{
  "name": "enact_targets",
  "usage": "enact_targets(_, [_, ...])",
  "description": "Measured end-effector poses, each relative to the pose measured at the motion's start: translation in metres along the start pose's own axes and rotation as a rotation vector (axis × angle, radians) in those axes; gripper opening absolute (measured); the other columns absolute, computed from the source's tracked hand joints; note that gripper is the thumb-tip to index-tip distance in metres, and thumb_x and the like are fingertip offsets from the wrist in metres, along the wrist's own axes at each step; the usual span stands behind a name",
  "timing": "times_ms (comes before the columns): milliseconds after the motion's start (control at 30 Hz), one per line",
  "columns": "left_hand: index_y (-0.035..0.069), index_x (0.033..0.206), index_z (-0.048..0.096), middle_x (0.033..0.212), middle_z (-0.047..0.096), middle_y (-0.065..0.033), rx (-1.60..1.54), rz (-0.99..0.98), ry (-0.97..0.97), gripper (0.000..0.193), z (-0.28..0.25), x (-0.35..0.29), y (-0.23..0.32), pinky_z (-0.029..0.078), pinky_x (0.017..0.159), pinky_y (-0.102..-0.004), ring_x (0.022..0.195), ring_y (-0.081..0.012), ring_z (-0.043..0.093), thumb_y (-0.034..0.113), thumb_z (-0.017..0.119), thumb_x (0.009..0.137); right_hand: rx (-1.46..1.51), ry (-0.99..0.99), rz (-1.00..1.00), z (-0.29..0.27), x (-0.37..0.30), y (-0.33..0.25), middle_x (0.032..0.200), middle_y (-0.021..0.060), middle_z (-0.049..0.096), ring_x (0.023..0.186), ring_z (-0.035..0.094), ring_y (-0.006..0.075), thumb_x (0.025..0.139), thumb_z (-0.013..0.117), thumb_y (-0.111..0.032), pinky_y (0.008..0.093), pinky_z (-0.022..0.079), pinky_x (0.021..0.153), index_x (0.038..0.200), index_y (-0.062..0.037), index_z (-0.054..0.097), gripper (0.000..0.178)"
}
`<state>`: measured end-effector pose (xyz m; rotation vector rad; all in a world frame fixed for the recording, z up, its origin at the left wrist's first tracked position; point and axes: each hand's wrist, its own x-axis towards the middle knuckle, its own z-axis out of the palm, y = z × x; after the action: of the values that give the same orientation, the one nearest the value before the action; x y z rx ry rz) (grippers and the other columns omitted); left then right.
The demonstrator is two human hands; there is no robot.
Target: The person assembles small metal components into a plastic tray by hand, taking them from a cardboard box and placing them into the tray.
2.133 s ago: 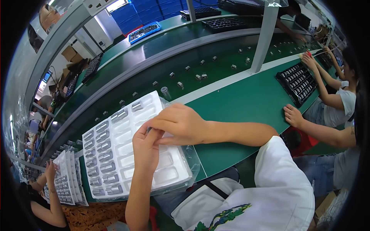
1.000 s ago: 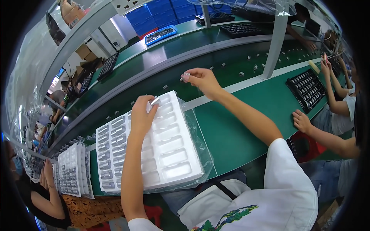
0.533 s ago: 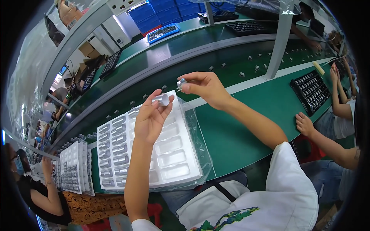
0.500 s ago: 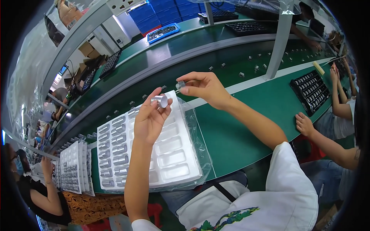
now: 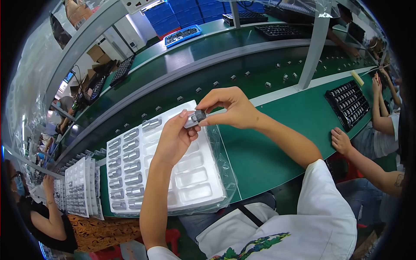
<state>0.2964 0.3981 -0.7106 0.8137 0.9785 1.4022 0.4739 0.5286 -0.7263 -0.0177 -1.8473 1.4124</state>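
My left hand (image 5: pixel 173 136) is closed round a silver metal cylinder (image 5: pixel 190 121), held above the white tray. With thumb and finger, my right hand (image 5: pixel 232 108) pinches a small dark grey part (image 5: pixel 199 115) at the cylinder's upper right end. The two pieces touch; how deep the small part sits in the cylinder is hidden by my fingers. Below lies the white moulded tray (image 5: pixel 219 190), with silver cylinders (image 5: pixel 132 156) in its left columns and bare pockets on its right side.
Small metal parts (image 5: pixel 234 78) are spread along the green conveyor belt (image 5: pixel 190 96) beyond the tray. Upright at right stands a grey post (image 5: pixel 313 52). A black tray of parts (image 5: pixel 348 104) lies near a co-worker's hand (image 5: pixel 342 140). Stacked white trays (image 5: pixel 78 188) stand at left.
My hands have come together: the small part in my right hand now meets the end of the cylinder in my left. The cylinder has tilted, and parts on the belt have shifted.
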Motion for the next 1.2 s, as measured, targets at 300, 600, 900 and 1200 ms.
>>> enact_targets(300, [0.000, 0.113, 0.060, 0.089, 0.059, -0.0047, 0.001, -0.032, 0.076, 0.042, -0.006, 0.002, -0.015, 0.044, 0.068, -0.0265, 0.075, -0.0117, 0.050, 0.039, 0.047, 0.106, -0.462, 0.007, -0.306, 0.007, -0.004, 0.006, 0.092, 0.0100, 0.074, 0.084, 0.070, 0.0210, 0.071, 0.087, -0.014, 0.0300, 0.054, 0.075, 0.094, -0.0030, 0.076, 0.028])
enact_targets(600, [0.003, 0.108, 0.060, 0.079, 0.054, -0.0006, 0.653, -0.008, 0.118, 0.048, -0.008, -0.003, -0.021, 0.038, 0.065, -0.0254, 0.068, -0.0093, 0.043, 0.049, 0.049, 0.102, -0.656, 0.058, -0.296, 0.036, -0.023, 0.021, 0.095, 0.0077, 0.073, 0.089, 0.068, 0.0244, 0.071, 0.086, -0.017, 0.0355, 0.050, 0.080, 0.093, -0.0067, 0.073, 0.027])
enact_targets(900, [0.008, 0.112, 0.052, 0.087, 0.051, -0.0045, -0.124, -0.048, 0.250, 0.036, 0.000, 0.004, -0.038, 0.042, 0.067, -0.0290, 0.076, -0.0138, 0.048, 0.041, 0.039, 0.108, -0.708, 0.289, -0.303, 0.038, -0.032, 0.031, 0.097, 0.0085, 0.073, 0.090, 0.069, 0.0248, 0.072, 0.087, -0.021, 0.0364, 0.050, 0.081, 0.095, -0.0056, 0.074, 0.031])
enact_targets(1200, [0.006, 0.130, 0.049, 0.119, 0.058, -0.0074, 0.031, 0.236, 0.247, 0.042, -0.028, -0.005, -0.048, 0.045, 0.098, -0.0336, 0.112, -0.0167, 0.056, 0.040, 0.041, 0.107, -0.181, 0.386, -0.002, 0.081, -0.020, 0.028, 0.091, 0.0175, 0.073, 0.088, 0.070, 0.0298, 0.075, 0.075, -0.031, 0.0386, 0.052, 0.081, 0.092, 0.0003, 0.074, 0.035])
